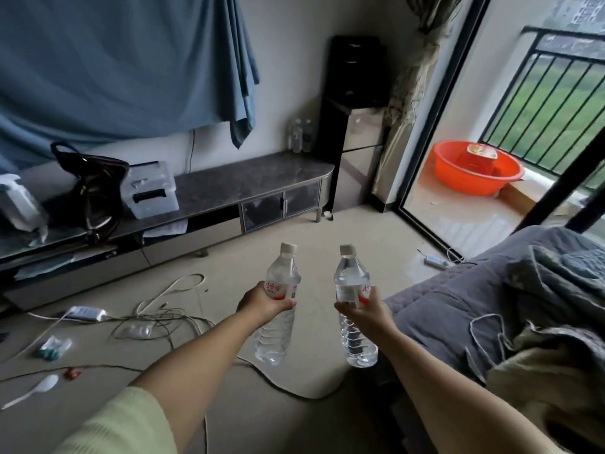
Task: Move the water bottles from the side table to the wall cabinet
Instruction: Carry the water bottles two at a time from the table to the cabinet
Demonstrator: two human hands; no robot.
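My left hand (pixel 262 303) grips a clear water bottle (pixel 278 329) with a white cap and a red and white label, held upright over the floor. My right hand (pixel 366 314) grips a second clear water bottle (pixel 355 339) of the same kind, upright beside the first and a little apart. Both hands close around the label band. Far ahead, two more water bottles (pixel 301 135) stand at the right end of a long low cabinet (pixel 248 178) with a dark marble top, against the wall.
A black bag (pixel 95 188), a clear plastic box (pixel 150 190) and a tissue pack sit on the cabinet's left half. Cables, a power adapter (pixel 85 313) and a white spoon (pixel 36 389) litter the floor. A grey bed (pixel 474 306) lies to my right. An orange basin (pixel 476 168) stands on the balcony.
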